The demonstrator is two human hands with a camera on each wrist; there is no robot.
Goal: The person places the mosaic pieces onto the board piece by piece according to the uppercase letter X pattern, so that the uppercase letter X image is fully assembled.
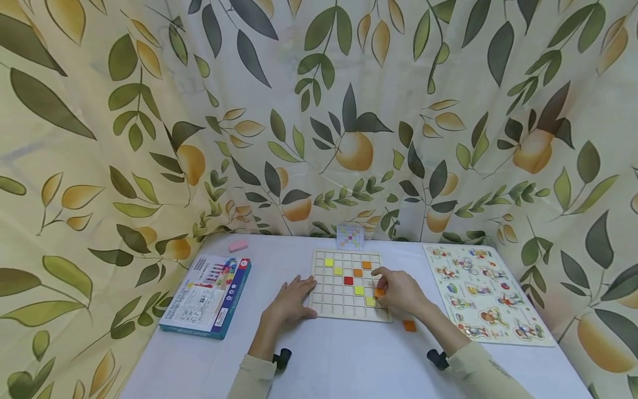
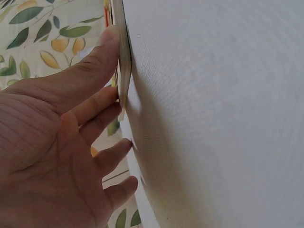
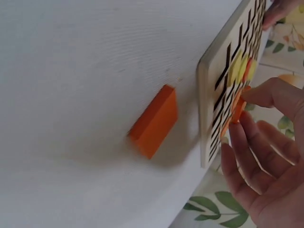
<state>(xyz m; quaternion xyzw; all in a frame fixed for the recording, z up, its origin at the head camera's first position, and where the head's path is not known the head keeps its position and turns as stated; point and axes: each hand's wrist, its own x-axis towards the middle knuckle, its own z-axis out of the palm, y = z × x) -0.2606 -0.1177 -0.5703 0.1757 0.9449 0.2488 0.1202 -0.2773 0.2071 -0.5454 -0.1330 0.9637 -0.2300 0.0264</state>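
A wooden grid board [image 1: 329, 299] lies on the white table, holding several yellow tiles [image 1: 359, 290], a red tile [image 1: 348, 281] and orange tiles [image 1: 358, 272]. My right hand [image 1: 401, 291] pinches an orange square tile [image 3: 240, 108] between thumb and fingers, over the board's right side. Whether that tile touches the board I cannot tell. Another orange tile [image 1: 410, 326] lies flat on the tablecloth, off the board's near right corner. Along the board's left edge, my left hand [image 1: 291, 299] rests with fingers spread, its thumb [image 2: 102, 52] against the near corner.
Behind the board stands a small card [image 1: 350, 237] with a coloured grid. To the left are a blue-edged box [image 1: 206, 293] and a pink block [image 1: 238, 245]. A picture puzzle board [image 1: 485, 293] lies on the right. Leaf-patterned curtain [image 1: 319, 183] surrounds the table.
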